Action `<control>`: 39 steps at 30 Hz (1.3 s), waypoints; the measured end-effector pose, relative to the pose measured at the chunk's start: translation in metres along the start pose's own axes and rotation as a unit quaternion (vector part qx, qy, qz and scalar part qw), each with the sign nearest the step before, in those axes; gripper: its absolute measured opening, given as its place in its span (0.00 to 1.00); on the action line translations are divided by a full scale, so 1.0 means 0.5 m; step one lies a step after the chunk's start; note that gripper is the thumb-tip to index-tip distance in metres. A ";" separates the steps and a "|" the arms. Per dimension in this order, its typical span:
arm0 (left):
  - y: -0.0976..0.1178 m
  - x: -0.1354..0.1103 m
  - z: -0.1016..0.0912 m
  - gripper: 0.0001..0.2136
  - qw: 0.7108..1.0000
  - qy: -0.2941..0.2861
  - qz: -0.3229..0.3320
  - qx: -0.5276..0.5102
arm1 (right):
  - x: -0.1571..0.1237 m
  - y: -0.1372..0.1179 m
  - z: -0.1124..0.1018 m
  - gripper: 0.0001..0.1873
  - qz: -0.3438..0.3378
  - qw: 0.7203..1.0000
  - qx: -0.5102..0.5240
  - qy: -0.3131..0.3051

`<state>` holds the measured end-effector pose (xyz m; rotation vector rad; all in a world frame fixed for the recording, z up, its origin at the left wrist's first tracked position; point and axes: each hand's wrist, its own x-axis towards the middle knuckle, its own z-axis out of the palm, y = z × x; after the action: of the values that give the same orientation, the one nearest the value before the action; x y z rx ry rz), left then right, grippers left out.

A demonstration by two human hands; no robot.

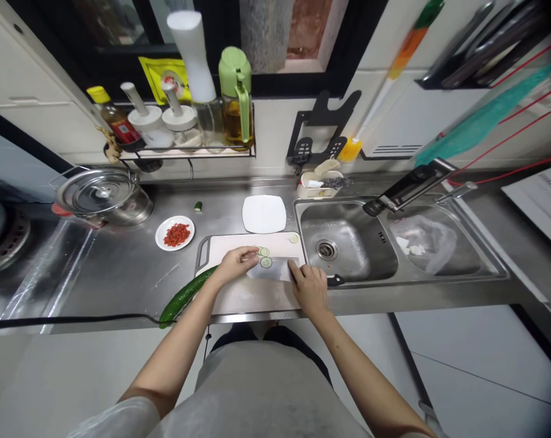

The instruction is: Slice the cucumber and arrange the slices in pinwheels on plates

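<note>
While the cleaver (275, 271), aligned roughly nine-to-three, is clamped by the right hand's (312, 289) fingers, cucumber slices (266, 263) are found at three o'clock from the nearer left hand (234, 264), whose fingers' closure cannot be told.

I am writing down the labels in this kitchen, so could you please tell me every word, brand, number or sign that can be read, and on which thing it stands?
No text can be read with certainty.
Yellow-capped bottle: red label, print too small.
Yellow packet: print blurred.
White sheet at the right edge: heading too blurred.
</note>
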<state>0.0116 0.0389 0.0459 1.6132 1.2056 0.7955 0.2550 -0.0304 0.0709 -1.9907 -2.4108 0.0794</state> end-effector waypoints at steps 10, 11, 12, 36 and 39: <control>0.062 0.001 0.073 0.05 0.978 -0.096 -0.037 0.183 | -0.043 0.037 0.049 0.23 -0.042 0.997 -0.009 0.068; 0.057 0.002 0.080 0.05 0.978 -0.095 -0.046 0.181 | -0.048 0.041 0.052 0.23 -0.040 0.997 -0.008 0.062; 0.050 0.005 0.087 0.04 0.978 -0.091 -0.060 0.178 | -0.051 0.047 0.053 0.23 -0.037 0.998 -0.008 0.054; -0.015 0.119 0.134 0.08 0.922 0.008 -0.052 0.385 | -0.053 0.116 0.066 0.22 0.003 1.000 0.017 -0.004; -0.020 0.112 0.114 0.08 0.944 0.029 -0.058 0.322 | -0.052 0.115 0.068 0.22 0.002 1.000 0.025 0.005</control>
<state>0.0761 0.0760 0.0147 2.0155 1.7020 0.3835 0.3150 -0.0463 0.0348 -1.9701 -2.3734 0.1275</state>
